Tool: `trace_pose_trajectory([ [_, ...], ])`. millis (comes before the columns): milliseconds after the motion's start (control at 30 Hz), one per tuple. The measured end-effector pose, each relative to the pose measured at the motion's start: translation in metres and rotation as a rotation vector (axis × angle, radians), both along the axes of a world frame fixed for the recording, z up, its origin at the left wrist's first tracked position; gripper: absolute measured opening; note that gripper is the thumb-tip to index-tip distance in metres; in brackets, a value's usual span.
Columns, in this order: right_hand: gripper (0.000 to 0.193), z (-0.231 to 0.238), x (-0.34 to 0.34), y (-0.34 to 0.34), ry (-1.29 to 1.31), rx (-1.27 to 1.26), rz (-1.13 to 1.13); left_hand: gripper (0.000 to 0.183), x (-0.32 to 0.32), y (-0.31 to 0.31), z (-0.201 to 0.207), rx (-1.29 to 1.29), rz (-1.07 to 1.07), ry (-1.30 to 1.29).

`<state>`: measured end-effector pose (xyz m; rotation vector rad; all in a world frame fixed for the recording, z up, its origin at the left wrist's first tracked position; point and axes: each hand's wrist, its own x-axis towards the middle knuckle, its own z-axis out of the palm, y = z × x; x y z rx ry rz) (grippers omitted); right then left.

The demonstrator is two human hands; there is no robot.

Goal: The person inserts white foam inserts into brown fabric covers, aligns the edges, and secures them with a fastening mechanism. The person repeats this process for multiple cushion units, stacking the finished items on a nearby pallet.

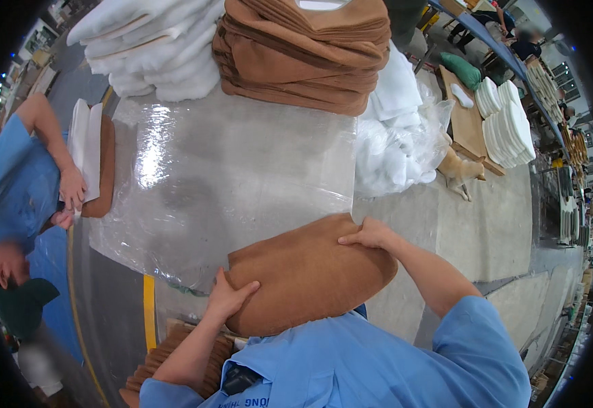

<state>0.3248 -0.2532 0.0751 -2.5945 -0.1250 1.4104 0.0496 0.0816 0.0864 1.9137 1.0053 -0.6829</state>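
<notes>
A flat brown felt-like piece [310, 272], rounded at its right end, is held tilted in front of my body. My left hand [230, 298] grips its left end, thumb on top and fingers mostly hidden beneath. At the upper right edge my right hand [370, 235] pinches it, thumb lying over the surface. Beyond it a clear plastic sheet [276, 163] is spread on the floor. On the sheet's far side stands a tall stack of similar brown pieces [296, 61]. Beside my left forearm is another stack of brown pieces [221, 357], partly hidden by the arm.
Thick white padding [153, 47] is piled at the far left. Bagged white padding [398, 149] sits right of the sheet, with a tan dog [461, 171] beside it. At left a co-worker in blue [14, 177] handles white and brown pieces [92, 156]. White pads [507, 132] are stacked farther right.
</notes>
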Motion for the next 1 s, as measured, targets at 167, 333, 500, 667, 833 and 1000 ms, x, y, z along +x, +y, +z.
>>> trace_pose_trajectory([
  [167, 0.093, -0.034, 0.004, -0.004, 0.007, 0.034, -0.062, 0.128, 0.026, -0.004, -0.005, 0.172, -0.061, 0.043],
  [333, 0.073, -0.034, 0.013, -0.001, 0.086, 0.039, -0.134, 0.116, 0.03, -0.003, -0.026, 0.221, -0.084, 0.039],
  [500, 0.066, -0.05, 0.011, -0.014, 0.071, 0.163, -0.12, 0.104, 0.037, 0.0, -0.036, 0.183, -0.023, 0.135],
  [667, 0.076, -0.07, 0.01, -0.034, 0.273, 0.431, -0.537, 0.081, 0.017, 0.022, -0.064, 0.25, 0.002, -0.25],
  [833, 0.084, -0.056, -0.026, -0.067, 0.06, 0.881, -1.086, 0.067, -0.025, 0.033, -0.024, -0.435, 0.382, -0.41],
  [1000, 0.085, -0.01, -0.067, -0.057, 0.043, 1.333, -1.251, 0.068, -0.033, -0.01, 0.008, -0.612, 0.823, -0.584],
])
